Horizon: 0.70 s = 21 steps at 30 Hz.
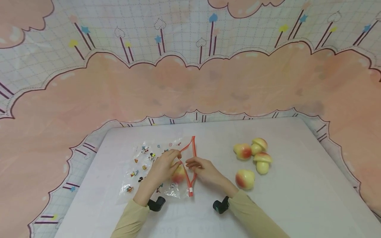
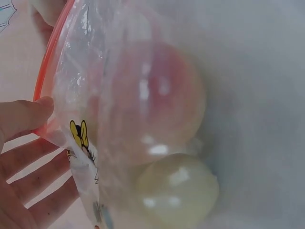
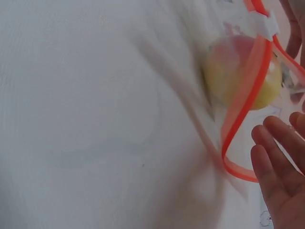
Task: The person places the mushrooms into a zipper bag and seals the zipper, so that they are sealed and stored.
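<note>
A clear zip bag [image 1: 140, 168] with cartoon prints and an orange zip edge lies on the white table, its mouth spread apart on the right side. Inside is a yellow-and-red rounded toy [image 1: 178, 174]; through the plastic in the left wrist view, a pinkish round part [image 2: 167, 100] and a pale yellow round part [image 2: 178, 191] show. My left hand [image 1: 165, 165] pinches the orange edge between thumb and finger, other fingers behind the plastic. At the mouth, my right hand [image 1: 206, 170] has its fingers extended near the far orange strip [image 3: 248, 90], holding no toy.
Right of the bag sit several yellow-and-red toys: two mushroom-shaped ones [image 1: 262, 162] [image 1: 259, 146], a lumpy one [image 1: 243, 151] touching the group, and a rounded one [image 1: 245, 179] nearer the front. A patterned cloth [image 1: 190, 89] rises behind the table.
</note>
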### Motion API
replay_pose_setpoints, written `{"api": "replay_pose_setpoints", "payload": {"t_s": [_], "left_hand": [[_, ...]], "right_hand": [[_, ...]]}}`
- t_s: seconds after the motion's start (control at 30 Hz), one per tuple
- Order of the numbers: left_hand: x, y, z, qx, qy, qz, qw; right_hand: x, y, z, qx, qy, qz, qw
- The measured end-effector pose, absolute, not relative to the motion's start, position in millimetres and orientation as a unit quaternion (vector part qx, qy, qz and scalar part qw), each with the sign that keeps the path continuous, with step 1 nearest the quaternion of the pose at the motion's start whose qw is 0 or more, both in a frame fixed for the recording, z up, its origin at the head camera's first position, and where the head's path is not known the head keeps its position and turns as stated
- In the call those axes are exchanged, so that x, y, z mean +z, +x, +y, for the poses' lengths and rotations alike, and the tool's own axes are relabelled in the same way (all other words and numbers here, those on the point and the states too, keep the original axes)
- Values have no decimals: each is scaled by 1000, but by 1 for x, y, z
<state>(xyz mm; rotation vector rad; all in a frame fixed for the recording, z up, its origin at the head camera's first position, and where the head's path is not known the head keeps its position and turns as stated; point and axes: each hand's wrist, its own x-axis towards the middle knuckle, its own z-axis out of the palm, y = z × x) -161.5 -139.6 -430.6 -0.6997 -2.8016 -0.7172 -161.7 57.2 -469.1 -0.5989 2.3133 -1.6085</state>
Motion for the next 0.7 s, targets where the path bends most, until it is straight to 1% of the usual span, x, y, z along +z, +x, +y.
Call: {"api": "replay_pose_setpoints", "payload": {"t_s": [0.3, 0.53, 0.7], "left_hand": [[-431, -162, -138, -241, -225, -941, 71], [-430, -161, -137, -239, -222, -943, 60], [-430, -162, -137, -240, -220, -944, 59]], "right_hand": [[-456, -160, 72, -559, -224, 792, 98], [-440, -158, 89, -537, -203, 814, 86], [-435, -157, 103, -514, -176, 835, 90]]}}
